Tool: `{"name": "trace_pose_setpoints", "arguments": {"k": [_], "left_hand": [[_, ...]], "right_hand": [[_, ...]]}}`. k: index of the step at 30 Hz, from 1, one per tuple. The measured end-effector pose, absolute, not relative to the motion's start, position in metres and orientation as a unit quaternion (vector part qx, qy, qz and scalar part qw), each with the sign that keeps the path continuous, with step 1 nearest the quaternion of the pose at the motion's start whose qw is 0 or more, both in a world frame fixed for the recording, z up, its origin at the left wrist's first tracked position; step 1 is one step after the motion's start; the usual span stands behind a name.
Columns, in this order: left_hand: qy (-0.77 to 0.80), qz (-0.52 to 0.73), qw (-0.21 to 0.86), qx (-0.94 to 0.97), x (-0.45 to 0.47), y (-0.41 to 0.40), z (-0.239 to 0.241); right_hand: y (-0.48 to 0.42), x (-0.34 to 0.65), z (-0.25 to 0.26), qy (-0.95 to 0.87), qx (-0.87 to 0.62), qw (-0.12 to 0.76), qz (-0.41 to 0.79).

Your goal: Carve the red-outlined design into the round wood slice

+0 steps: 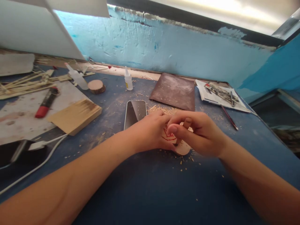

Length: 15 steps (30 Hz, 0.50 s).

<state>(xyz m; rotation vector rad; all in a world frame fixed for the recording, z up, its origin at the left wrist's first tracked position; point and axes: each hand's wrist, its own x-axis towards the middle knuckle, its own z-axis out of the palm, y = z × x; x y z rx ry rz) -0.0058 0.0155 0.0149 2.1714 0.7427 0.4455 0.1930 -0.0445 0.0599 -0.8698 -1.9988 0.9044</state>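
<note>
A pale round wood slice [184,148] with red lines drawn on it lies on the blue table. Gripping the slice from its left side is my left hand [152,129], its thumb at the near edge and its fingers at the far edge. My right hand [201,132] is closed round a carving tool with a brown wooden handle [187,123], held tilted over the slice. The tool's tip meets the wood near my left thumb, though the fingers partly hide it. Wood shavings [181,162] lie around the slice.
Behind my left hand lies a phone [135,112], with brown sandpaper [174,90] further back. Leftward are a wood block [76,115], a red-and-black cutter [47,102], another wood slice [96,86] and glue bottles [128,81]. A pencil [229,117] lies at right.
</note>
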Motion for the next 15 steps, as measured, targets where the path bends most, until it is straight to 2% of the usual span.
{"name": "trace_pose_setpoints", "arguments": {"k": [4, 7, 15], "left_hand": [[0.304, 0.141, 0.374, 0.865, -0.007, 0.015, 0.016], [0.312, 0.148, 0.371, 0.862, -0.008, 0.015, 0.011], [0.313, 0.176, 0.354, 0.864, -0.008, 0.016, 0.000]], "right_hand": [[-0.044, 0.198, 0.039, -0.653, -0.289, 0.468, 0.521], [-0.041, 0.207, 0.035, -0.610, -0.242, 0.470, 0.591], [-0.044, 0.210, 0.049, -0.610, -0.217, 0.507, 0.569]]}}
